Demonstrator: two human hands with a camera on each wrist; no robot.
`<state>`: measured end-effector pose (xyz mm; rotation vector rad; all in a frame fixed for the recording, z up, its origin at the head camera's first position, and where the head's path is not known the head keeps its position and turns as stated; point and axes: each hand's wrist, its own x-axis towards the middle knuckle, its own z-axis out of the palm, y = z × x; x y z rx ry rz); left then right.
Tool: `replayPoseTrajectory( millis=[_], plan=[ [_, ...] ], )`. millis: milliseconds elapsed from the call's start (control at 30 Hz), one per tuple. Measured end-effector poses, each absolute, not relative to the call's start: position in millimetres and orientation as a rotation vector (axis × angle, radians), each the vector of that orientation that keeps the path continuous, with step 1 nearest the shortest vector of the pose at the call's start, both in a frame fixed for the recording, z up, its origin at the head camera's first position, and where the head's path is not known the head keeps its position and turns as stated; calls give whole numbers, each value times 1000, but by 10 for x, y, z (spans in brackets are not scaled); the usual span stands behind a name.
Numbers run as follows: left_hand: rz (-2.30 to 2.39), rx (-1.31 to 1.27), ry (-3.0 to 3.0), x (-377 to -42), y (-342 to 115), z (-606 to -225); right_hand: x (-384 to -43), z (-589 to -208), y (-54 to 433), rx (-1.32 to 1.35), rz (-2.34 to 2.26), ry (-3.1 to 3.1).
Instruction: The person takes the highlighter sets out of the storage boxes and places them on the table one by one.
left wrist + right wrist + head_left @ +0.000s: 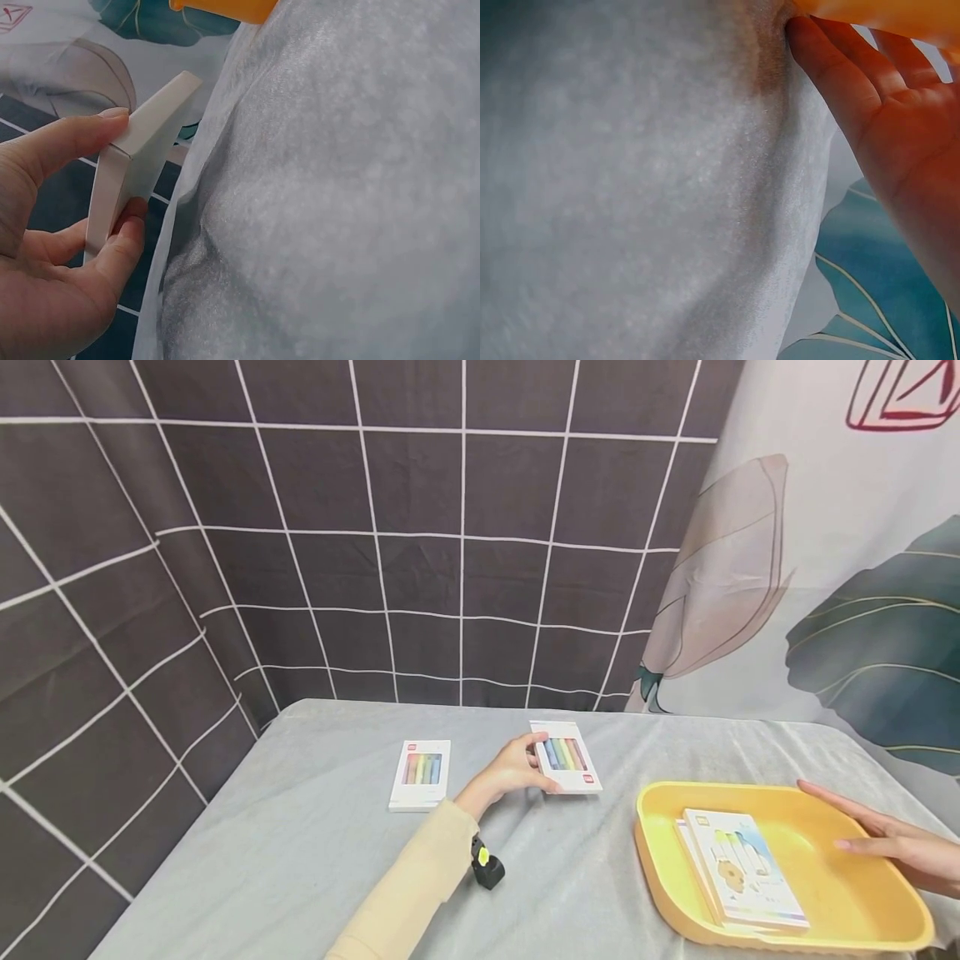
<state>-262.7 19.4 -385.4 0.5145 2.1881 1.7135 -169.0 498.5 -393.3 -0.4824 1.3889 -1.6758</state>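
Note:
My left hand [513, 768] pinches a white crayon box [567, 755] by its side, thumb on the near edge and fingers at the far part. Through the box's window show coloured sticks. In the left wrist view the same box [150, 127] stands tilted beside the cloth, seen edge-on. A similar crayon box [422, 772] lies on the table to the left. At the right, my right hand [900, 852] holds the side of a yellow tray [862, 893], thumb over the rim, fingers outside. The right wrist view shows those fingers [847, 67] against the tray's orange-looking wall.
Inside the tray, at its left, lie stacked white boxes [742, 868] with a printed picture on top. A grey cloth [300, 860] covers the table. Behind it hang a dark gridded curtain [420, 568] and a leaf-patterned curtain [750, 610].

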Motion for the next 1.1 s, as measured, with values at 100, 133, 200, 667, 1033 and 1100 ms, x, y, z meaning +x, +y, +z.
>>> replayPoseTrajectory(
  millis=[100,133,200,667,1033,1100],
  plan=[
    [1687,511,2209,-2548,189,-3742,-1689,-3932,4988,-477,-1675,1404],
    [1687,514,2210,-2554,193,-3752,-1689,-3932,4989,-475,-1675,1407],
    [1681,512,2216,-2616,212,-3834,-1689,-3930,4989,-472,-1676,1406],
    [1632,505,2223,-2755,282,-4084,-1698,-3920,4988,-458,-1679,1398],
    [1599,516,2235,-2740,282,-4093,-1692,-3931,4983,-447,-1681,1411],
    [1576,515,2252,-2736,284,-4090,-1690,-3929,4983,-442,-1679,1414]
  ],
)
